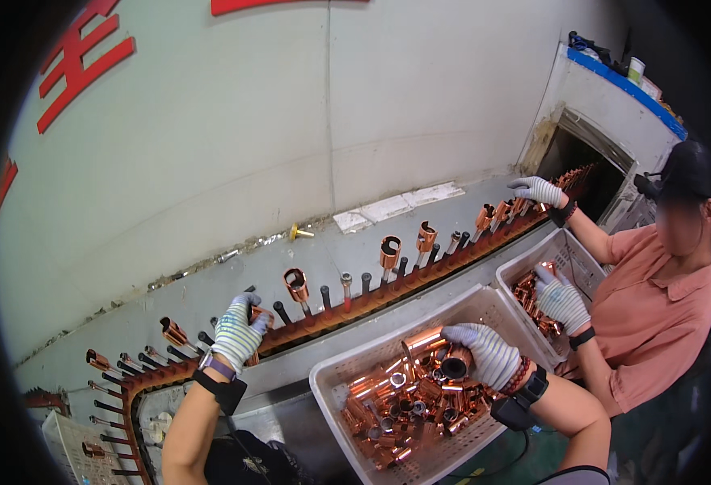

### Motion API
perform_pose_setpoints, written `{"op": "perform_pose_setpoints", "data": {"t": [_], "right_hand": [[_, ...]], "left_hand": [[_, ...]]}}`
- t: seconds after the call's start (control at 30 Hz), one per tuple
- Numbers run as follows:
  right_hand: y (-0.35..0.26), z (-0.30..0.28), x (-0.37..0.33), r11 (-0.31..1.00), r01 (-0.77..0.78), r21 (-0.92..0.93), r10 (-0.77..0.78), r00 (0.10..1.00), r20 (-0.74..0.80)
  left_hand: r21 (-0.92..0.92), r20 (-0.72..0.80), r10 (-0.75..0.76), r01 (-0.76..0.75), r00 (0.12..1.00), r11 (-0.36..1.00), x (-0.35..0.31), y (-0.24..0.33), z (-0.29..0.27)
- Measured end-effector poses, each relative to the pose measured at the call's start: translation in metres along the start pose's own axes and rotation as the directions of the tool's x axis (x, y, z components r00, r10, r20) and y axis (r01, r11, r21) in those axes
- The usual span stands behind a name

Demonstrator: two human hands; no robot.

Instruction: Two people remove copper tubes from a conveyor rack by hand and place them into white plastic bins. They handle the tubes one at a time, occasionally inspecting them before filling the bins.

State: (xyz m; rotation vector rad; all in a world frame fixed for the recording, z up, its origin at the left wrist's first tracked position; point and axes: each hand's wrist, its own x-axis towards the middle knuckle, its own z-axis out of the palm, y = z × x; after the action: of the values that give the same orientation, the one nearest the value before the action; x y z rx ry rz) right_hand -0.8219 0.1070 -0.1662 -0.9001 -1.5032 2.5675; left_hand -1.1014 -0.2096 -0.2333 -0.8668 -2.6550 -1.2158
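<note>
My left hand (240, 331), in a striped glove, is closed round a copper sleeve (265, 317) at the row of upright pegs; the glove hides part of the sleeve. My right hand (491, 357), gloved the same way, grips a copper tube (455, 366) whose dark round end faces up. That tube is over a white perforated basket (323, 380) heaped with copper pieces (412, 408) of mixed sizes. Along the conveyor chain (323, 325), slotted copper sleeves stand on some pegs, such as one sleeve (296, 284) just right of my left hand.
At the right a co-worker (654, 299) has one gloved hand (537, 190) at the pegs and another (564, 303) in a second basket (525, 267). The chain curves at the left and runs through a wall opening (582, 162). White strips (400, 206) lie behind it.
</note>
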Motion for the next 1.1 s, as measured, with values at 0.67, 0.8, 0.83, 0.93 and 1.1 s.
{"op": "perform_pose_setpoints", "data": {"t": [0.67, 0.8, 0.83, 0.93, 1.1], "right_hand": [[0.018, -0.020, -0.003, 0.996, -0.064, 0.063, 0.067, 0.996, -0.050], [0.023, -0.044, -0.022, 0.986, -0.068, 0.152, 0.078, 0.995, -0.058], [0.023, -0.046, -0.029, 0.985, -0.074, 0.158, 0.079, 0.997, -0.024], [0.020, -0.049, -0.053, 0.987, -0.083, 0.137, 0.087, 0.996, -0.021], [0.012, -0.071, -0.096, 0.951, 0.017, -0.307, -0.052, 0.993, -0.104]], "left_hand": [[-0.071, 0.012, 0.058, -0.057, 0.998, 0.996, -0.012, 0.084, 0.104], [0.086, -0.006, -0.062, 0.063, 0.998, 0.994, 0.044, 0.047, 0.097], [-0.170, -0.009, -0.054, 0.052, 0.998, 0.984, 0.044, 0.029, 0.099], [-0.236, 0.069, -0.093, 0.107, 0.993, 0.966, 0.037, 0.002, 0.094], [0.237, 0.729, 0.370, -0.719, 0.576, 0.653, -0.061, 0.134, 0.091]]}}
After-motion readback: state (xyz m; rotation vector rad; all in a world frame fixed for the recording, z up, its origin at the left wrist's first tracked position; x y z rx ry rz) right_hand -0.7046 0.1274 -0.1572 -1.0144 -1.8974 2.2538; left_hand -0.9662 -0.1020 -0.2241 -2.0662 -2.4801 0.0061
